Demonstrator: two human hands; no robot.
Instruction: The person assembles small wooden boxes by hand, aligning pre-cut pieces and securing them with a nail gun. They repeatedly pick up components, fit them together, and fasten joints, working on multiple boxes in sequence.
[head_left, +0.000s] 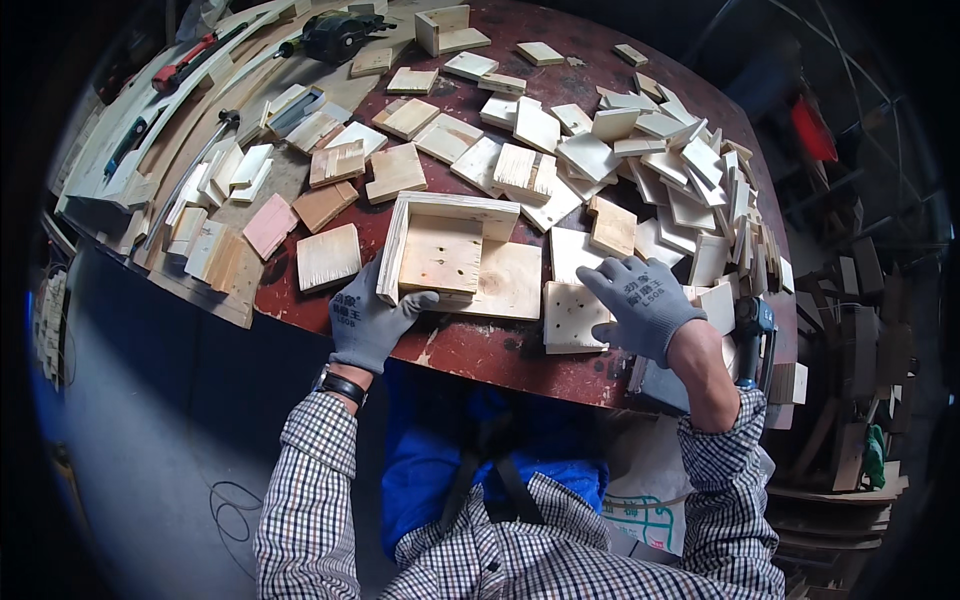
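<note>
My left hand (372,312), in a grey work glove, is closed on the left side of a corner-shaped wooden piece (455,207), its thumb against the lower edge. A flat square board with small dark holes (440,258) sits inside that corner. Partly beneath it, a plain board (508,282) lies on the table. To the right, my gloved right hand (640,300) hovers with fingers apart over a square block with drilled-looking holes (574,318). Whether its fingertips touch that block I cannot tell. Nothing shows in its grasp.
Loose wood blocks (590,155) are heaped across the dark red table (480,358). By my right wrist stands a blue hand tool (752,330). Long boards (170,130) at the left carry a red-handled tool (185,66), a hammer (228,120) and a black power tool (338,38).
</note>
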